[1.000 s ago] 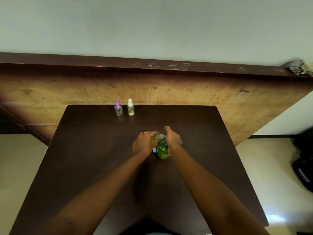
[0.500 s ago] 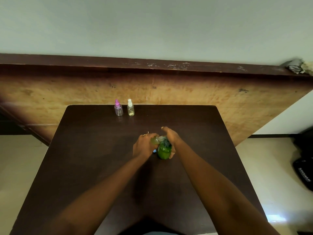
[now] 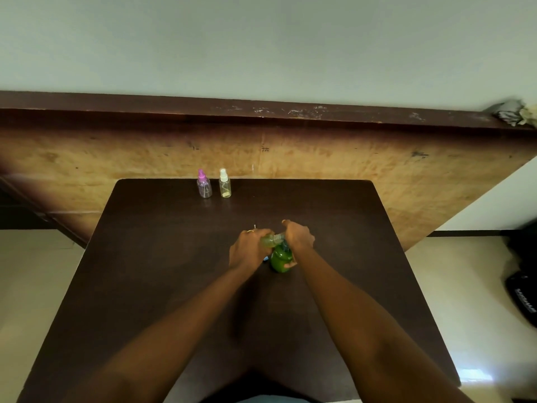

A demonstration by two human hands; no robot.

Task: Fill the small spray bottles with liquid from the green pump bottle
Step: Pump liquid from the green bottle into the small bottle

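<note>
Hands meet just past the middle of the dark brown wooden table (image 3: 151, 257), a touch toward 12 o'clock. The left hand (image 3: 248, 251), gold ring (image 3: 250, 231) on one finger, is clenched round a small clear plastic spray bottle with yellowish-green liquid in it (image 3: 268, 241), holding it tilted with one end pointing toward 3 o'clock. The right hand (image 3: 300, 238) is wrapped over the top of the round green plastic pump bottle (image 3: 279, 258), fingers curled on the pump head, with one fingertip showing low on the bottle's side. The pump bottle sits on the table right between the two hands, and the small bottle is up against the pump's spout, though it's too blurry to say if they actually touch. There's a tiny blue thing (image 3: 266, 259) at the pump bottle's 9 o'clock, mostly hidden, no clue what it is. Over at 11 o'clock on the far edge stand two more little bottles side by side, upright: a clear spray bottle with a pink cap (image 3: 204, 186) and, at its 3 o'clock, a clear spray bottle with a white cap (image 3: 225, 186).
</note>
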